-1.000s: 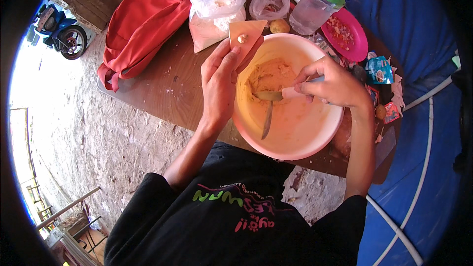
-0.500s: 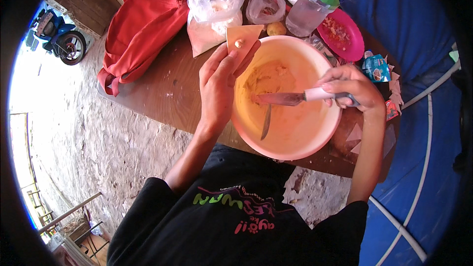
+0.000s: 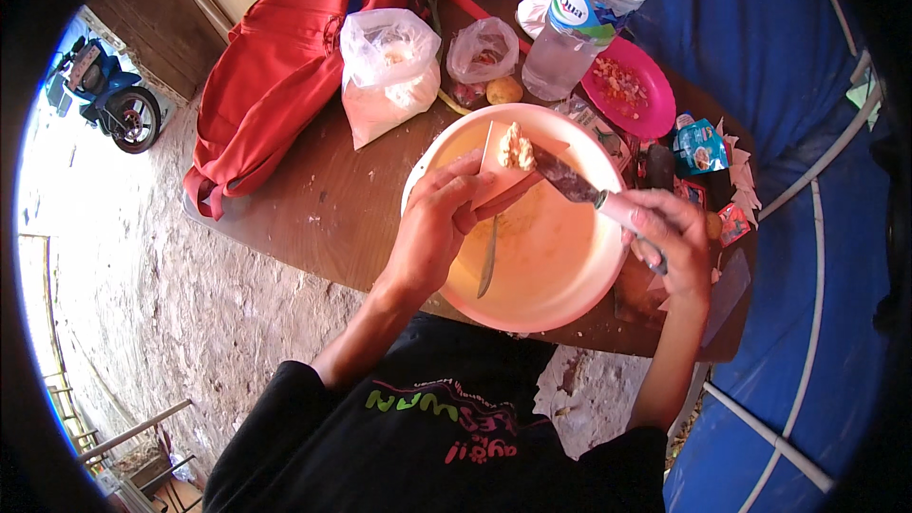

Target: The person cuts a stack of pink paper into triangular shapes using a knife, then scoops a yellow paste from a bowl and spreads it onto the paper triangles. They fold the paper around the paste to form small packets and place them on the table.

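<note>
My left hand (image 3: pixel 429 218) is closed on a flat, tan triangular piece (image 3: pixel 492 169), held over the near-left part of a wide, pale plastic basin (image 3: pixel 556 309). A lump of pale, crumbly paste (image 3: pixel 516 146) sits on that piece. With its fingers wrapped round the handle, my right hand (image 3: pixel 676 239) grips a table knife (image 3: pixel 570 180). The dark blade tip touches or nearly touches the paste. Down in the basin leans a metal utensil handle (image 3: pixel 488 261); its other end is hidden. Yellowish mixture (image 3: pixel 518 218) coats the inside of the basin.
Behind the basin stand a bag of white powder (image 3: pixel 385 100), a smaller plastic bag (image 3: pixel 483 52), a round yellowish item (image 3: pixel 504 90) and a water bottle (image 3: pixel 560 47). A pink plate (image 3: pixel 646 114) and blue packet (image 3: pixel 701 147) lie right. A red backpack (image 3: pixel 275 76) occupies the left.
The knife has risen from the basin to the triangular piece, which now carries a larger lump of paste. My left hand has come lower, over the basin. The view has shifted slightly.
</note>
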The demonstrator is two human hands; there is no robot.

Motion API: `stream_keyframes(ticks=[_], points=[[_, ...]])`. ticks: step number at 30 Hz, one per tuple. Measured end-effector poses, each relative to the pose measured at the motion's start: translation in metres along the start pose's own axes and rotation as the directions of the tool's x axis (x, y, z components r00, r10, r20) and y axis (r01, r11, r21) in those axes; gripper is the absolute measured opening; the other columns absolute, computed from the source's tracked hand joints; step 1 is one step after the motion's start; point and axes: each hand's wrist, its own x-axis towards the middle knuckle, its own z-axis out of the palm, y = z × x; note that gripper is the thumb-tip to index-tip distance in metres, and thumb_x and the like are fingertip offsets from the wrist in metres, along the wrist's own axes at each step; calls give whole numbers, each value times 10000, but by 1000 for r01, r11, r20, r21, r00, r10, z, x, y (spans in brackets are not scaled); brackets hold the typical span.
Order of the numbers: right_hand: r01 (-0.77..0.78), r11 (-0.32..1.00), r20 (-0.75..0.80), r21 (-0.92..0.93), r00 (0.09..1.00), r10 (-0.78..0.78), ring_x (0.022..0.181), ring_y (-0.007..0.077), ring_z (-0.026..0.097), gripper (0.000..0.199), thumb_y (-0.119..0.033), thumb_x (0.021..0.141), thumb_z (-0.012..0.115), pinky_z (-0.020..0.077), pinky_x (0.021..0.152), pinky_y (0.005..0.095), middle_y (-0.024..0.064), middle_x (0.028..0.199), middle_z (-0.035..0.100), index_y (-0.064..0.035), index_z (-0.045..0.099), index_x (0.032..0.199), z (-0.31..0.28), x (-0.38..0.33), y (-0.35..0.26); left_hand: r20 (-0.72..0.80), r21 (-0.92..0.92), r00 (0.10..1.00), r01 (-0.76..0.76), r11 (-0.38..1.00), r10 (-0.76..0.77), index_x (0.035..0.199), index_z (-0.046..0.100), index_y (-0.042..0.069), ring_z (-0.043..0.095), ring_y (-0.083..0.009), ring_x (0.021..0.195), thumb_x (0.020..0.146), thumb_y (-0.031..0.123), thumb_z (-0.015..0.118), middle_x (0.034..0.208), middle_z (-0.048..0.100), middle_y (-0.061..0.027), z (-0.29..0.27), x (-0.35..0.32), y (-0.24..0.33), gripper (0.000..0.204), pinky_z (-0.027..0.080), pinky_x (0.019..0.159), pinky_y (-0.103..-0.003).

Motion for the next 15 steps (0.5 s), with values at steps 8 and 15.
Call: stream_keyframes(ticks=[8, 15], points=[[346, 359, 40, -867, 766, -641, 664, 195, 615, 350, 26, 789, 767, 495, 588, 339, 70, 802, 620, -90, 738, 1118, 39, -37, 0, -15, -92, 999, 36, 995, -37, 1346, 469, -146, 551, -335, 1305, 979, 81, 442, 1338, 585, -203, 6, 4, 1, 432, 377, 1174, -406], [250, 319, -33, -914, 738, -673, 739, 269, 659, 377, -5, 786, 770, 518, 633, 370, 93, 848, 641, -62, 702, 1153, 26, -44, 8, 23, -131, 998, 65, 989, -63, 1267, 509, -151, 537, -373, 1314, 968, 51, 437, 1324, 585, -229, 9, 4, 5, 368, 381, 1176, -426]])
